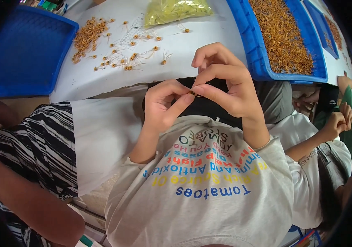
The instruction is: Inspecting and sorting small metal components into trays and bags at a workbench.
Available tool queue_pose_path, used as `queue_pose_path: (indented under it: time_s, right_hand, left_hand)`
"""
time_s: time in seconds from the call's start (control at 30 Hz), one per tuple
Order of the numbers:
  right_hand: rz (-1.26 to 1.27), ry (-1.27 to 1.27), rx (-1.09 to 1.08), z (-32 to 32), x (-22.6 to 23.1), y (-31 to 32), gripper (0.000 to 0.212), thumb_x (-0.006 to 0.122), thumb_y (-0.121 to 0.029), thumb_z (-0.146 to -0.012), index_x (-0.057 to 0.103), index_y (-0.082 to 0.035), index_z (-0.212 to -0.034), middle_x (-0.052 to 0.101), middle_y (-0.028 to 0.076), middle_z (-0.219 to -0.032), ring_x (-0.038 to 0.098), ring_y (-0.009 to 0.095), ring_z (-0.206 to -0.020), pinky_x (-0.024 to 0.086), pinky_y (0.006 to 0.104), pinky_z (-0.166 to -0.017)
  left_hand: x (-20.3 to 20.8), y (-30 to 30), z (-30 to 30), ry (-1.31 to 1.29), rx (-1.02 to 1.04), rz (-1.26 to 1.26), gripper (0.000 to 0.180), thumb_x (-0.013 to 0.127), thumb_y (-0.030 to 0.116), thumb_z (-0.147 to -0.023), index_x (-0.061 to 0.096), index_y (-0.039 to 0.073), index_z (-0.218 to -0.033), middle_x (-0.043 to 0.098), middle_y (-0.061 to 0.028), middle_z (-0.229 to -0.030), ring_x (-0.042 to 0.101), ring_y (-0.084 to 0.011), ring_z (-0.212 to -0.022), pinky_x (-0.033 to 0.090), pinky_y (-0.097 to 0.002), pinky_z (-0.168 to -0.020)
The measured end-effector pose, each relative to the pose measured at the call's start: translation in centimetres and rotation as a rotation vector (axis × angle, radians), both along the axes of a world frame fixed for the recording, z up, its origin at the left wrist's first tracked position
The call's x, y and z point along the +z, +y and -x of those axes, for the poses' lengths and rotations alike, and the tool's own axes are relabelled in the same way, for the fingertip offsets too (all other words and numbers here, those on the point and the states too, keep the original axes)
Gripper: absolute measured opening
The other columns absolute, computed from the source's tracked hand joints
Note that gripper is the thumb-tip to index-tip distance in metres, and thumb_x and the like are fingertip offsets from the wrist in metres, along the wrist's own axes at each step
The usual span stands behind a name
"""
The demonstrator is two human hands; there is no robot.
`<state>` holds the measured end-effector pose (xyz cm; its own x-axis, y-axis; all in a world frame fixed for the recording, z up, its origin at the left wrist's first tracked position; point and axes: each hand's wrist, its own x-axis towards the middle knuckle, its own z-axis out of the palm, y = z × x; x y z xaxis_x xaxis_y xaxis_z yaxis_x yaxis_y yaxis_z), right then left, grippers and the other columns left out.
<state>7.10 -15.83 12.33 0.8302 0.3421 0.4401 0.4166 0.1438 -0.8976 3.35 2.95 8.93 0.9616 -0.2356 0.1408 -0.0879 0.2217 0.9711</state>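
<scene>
Hands meeting above our lap | left hand (161,105) and right hand (221,80) both pinching one tiny orange component (192,93) | we're judging it featherlight, wire leads bendable — gripping the bead body.

A white tabletop (101,78) fills the upper middle of the frame, its near edge curving from the left side toward the centre. In the upper left, an empty blue plastic tray (25,49) sits at the tabletop's corner. Another blue plastic tray (256,57), deep-walled, lies in the upper right, with a third blue tray (316,24) just beyond it near the rim. A strip of brown floor (21,107) shows below the left tray. The light is bright and even, with soft shadows on the white surface. At the lower edge, a pale shelf-like structure (91,206) appears, too unclear to identify.
</scene>
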Motion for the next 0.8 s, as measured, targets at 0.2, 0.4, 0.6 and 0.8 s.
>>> queue_pose_path:
  time_s: [0.2,0.4,0.6,0.8]
  right_hand:
    - [0.003,0.008,-0.034,-0.2,-0.5,0.5,0.002,0.071,-0.002,-0.079,0.071,-0.002,-0.081,0.059,0.006,-0.108,0.049,0.014,-0.084,0.039,0.0233,-0.071]
    - [-0.001,0.111,-0.14,-0.2,-0.8,0.0,0.003,0.07,-0.003,-0.081,0.071,-0.003,-0.083,0.06,0.005,-0.106,0.049,0.012,-0.084,0.038,0.0224,-0.07]
    - [0.021,0.161,-0.195,-0.4,-2.6,-0.3,0.005,0.069,-0.002,-0.082,0.07,-0.004,-0.087,0.062,0.003,-0.105,0.051,0.011,-0.081,0.038,0.0218,-0.068]
    - [0.034,0.209,-0.125,-0.7,-2.9,1.7,0.006,0.067,-0.002,-0.084,0.07,-0.004,-0.089,0.061,0.003,-0.105,0.05,0.01,-0.079,0.038,0.0207,-0.067]
  left_hand:
    - [-0.6,0.2,-0.1,0.015,0.032,0.046,0.006,0.065,-0.006,-0.083,0.065,-0.002,-0.087,0.063,-0.0054,-0.078,0.046,-0.0094,-0.064,0.038,-0.0195,-0.059]
    - [-1.5,1.5,0.0,0.06,0.2,-0.044,0.007,0.064,-0.006,-0.084,0.065,-0.002,-0.091,0.063,-0.0059,-0.079,0.047,-0.0099,-0.063,0.039,-0.0195,-0.06]
    - [-3.9,3.5,-0.4,0.124,0.425,0.106,0.01,0.062,-0.005,-0.086,0.065,-0.003,-0.096,0.064,-0.0064,-0.081,0.049,-0.0107,-0.064,0.042,-0.0201,-0.061]
    - [-3.4,2.9,-0.6,0.044,0.434,-0.017,0.013,0.062,-0.005,-0.087,0.066,-0.003,-0.099,0.065,-0.0067,-0.083,0.05,-0.0114,-0.065,0.043,-0.0207,-0.06]
